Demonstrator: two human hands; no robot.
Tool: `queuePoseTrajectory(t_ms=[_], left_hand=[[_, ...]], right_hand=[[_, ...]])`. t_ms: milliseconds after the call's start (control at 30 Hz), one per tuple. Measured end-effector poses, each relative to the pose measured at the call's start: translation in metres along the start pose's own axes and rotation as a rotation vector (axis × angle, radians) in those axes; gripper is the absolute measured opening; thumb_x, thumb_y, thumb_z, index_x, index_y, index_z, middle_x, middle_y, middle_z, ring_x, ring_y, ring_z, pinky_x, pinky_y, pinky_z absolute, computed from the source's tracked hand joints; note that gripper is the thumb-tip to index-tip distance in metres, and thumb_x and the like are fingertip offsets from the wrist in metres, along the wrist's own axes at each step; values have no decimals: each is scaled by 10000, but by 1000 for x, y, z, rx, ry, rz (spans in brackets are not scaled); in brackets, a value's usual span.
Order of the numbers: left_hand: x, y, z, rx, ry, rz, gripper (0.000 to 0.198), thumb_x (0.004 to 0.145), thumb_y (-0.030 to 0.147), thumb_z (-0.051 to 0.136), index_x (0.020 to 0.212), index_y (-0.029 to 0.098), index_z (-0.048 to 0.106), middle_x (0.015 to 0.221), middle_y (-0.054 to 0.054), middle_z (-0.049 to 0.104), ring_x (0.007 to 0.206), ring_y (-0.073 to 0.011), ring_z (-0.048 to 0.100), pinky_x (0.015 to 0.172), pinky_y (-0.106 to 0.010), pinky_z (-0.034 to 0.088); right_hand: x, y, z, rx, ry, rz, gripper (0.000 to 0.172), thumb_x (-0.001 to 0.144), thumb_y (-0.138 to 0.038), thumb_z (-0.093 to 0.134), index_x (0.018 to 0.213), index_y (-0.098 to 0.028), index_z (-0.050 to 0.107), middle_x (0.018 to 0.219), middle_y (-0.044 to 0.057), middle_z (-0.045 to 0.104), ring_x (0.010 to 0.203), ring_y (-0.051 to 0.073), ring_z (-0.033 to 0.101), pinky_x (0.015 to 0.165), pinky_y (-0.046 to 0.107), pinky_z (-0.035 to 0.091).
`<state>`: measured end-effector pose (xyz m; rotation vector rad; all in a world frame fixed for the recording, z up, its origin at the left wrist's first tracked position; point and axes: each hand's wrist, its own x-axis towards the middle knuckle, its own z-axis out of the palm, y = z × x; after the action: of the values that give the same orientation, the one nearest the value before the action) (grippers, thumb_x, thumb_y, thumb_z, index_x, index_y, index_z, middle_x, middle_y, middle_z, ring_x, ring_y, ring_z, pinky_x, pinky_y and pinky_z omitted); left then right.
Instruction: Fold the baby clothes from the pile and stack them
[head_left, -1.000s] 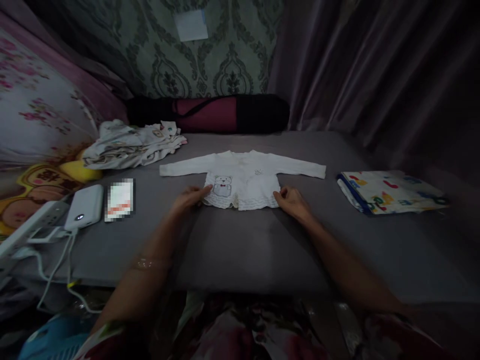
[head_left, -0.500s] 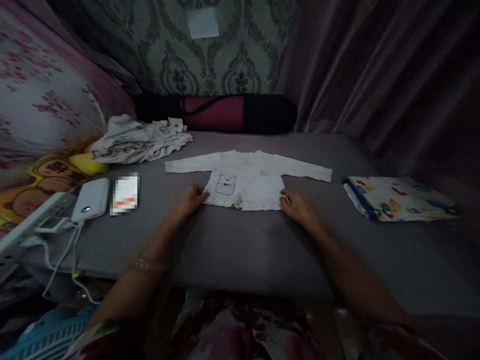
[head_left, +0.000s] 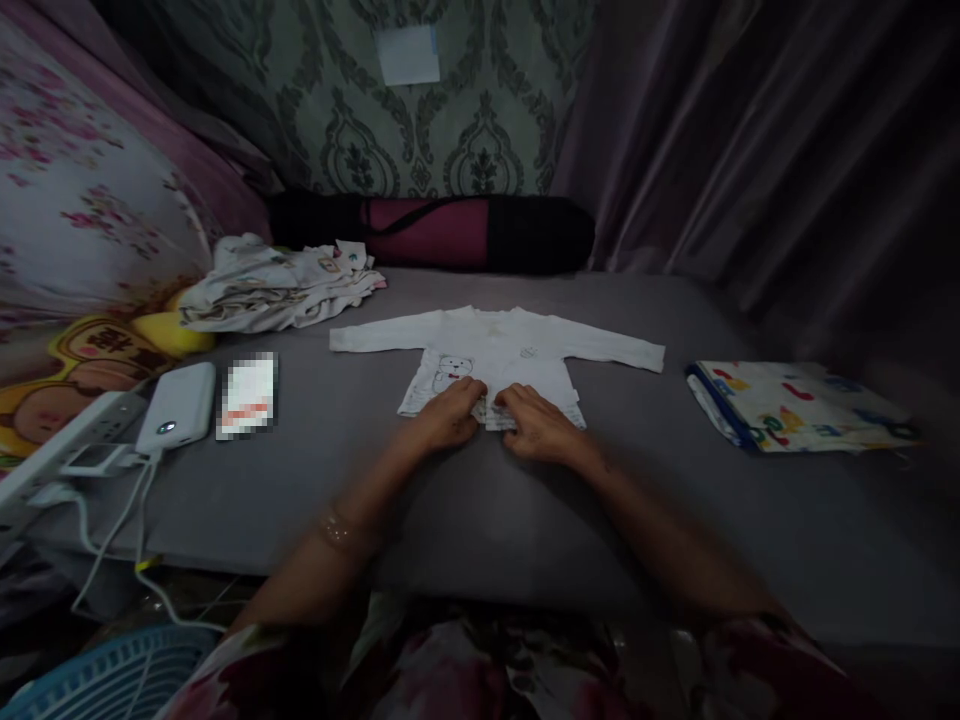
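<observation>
A small white long-sleeved baby shirt [head_left: 491,345] lies flat, its sleeves spread to both sides. It opens down the front and has a bear print on the left half. My left hand [head_left: 454,412] is closed at the lower hem, just left of the front opening, its fingers curled on the fabric edge. Close beside it, my right hand [head_left: 529,420] grips the hem on the other side of the opening. The fingertips are partly hidden by the hands.
The grey bed surface [head_left: 315,420] carries a crumpled clothes pile [head_left: 281,285], a folded patterned cloth [head_left: 802,405], a white power bank [head_left: 178,405] with cables, a power strip [head_left: 75,440] and a blurred-out card [head_left: 249,395]. A long black-and-maroon bag [head_left: 435,230] lies at the back.
Both hands have moved inward from the shirt's lower side corners to the middle of its hem. The lower corners now spread wider, and the body of the shirt lies flat.
</observation>
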<state>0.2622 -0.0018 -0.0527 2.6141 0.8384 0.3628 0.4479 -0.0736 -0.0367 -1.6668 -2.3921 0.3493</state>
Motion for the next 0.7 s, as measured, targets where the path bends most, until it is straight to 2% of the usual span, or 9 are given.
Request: queuePoseTrajectory(t_ms=[167, 233, 333, 400, 500, 600, 700], left_hand=[[0, -4, 12, -120, 167, -187, 148, 862, 280, 487, 976, 202, 538, 929, -61, 599, 893, -212, 573, 771, -327, 443], [1, -1, 13, -160, 238, -263, 170, 896, 349, 462, 913, 204, 549, 847, -42, 590, 816, -194, 564, 734, -314, 425], [4, 4, 13, -211, 295, -372, 235, 882, 392, 475, 757, 200, 528, 710, -4, 524, 692, -160, 499, 652, -286, 375], [6, 6, 12, -304, 292, -425, 290, 860, 417, 489, 677, 193, 501, 632, 25, 458, 631, -135, 445, 602, -266, 337], [6, 8, 11, -497, 258, -453, 350, 831, 466, 499, 633, 177, 503, 576, 48, 402, 594, -113, 408, 566, -241, 314], [5, 10, 11, -600, 222, -454, 334, 804, 461, 524, 707, 150, 597, 607, 36, 486, 622, -116, 451, 588, -232, 346], [3, 12, 11, -590, 200, -461, 307, 795, 413, 541, 818, 137, 675, 692, 4, 598, 683, -138, 519, 625, -238, 386]], right_hand=[[-4, 8, 9, 4, 97, 11, 280, 836, -172, 497, 1112, -160, 547, 1094, 89, 562, 1059, 216, 493, 936, 305, 386], [-7, 10, 10, 23, 114, -10, 260, 874, -242, 511, 1121, -169, 545, 1102, 85, 565, 1056, 216, 497, 937, 305, 387], [-6, 7, 12, 48, 134, 16, 379, 839, -382, 602, 1145, -172, 524, 1107, 85, 564, 1040, 230, 500, 916, 318, 401], [-1, 2, 16, 28, 163, 78, 400, 809, -396, 630, 1121, -169, 524, 1092, 90, 566, 1028, 240, 499, 905, 332, 404], [6, -7, 24, -28, 215, 188, 309, 811, -345, 602, 1053, -164, 537, 1057, 101, 576, 1006, 249, 504, 877, 345, 406], [10, -11, 29, -66, 249, 250, 196, 827, -261, 539, 998, -166, 555, 1030, 106, 589, 1001, 246, 511, 863, 339, 401], [12, -4, 30, -10, 261, 291, 161, 833, -206, 493, 963, -173, 582, 1006, 96, 610, 975, 223, 532, 836, 314, 400]])
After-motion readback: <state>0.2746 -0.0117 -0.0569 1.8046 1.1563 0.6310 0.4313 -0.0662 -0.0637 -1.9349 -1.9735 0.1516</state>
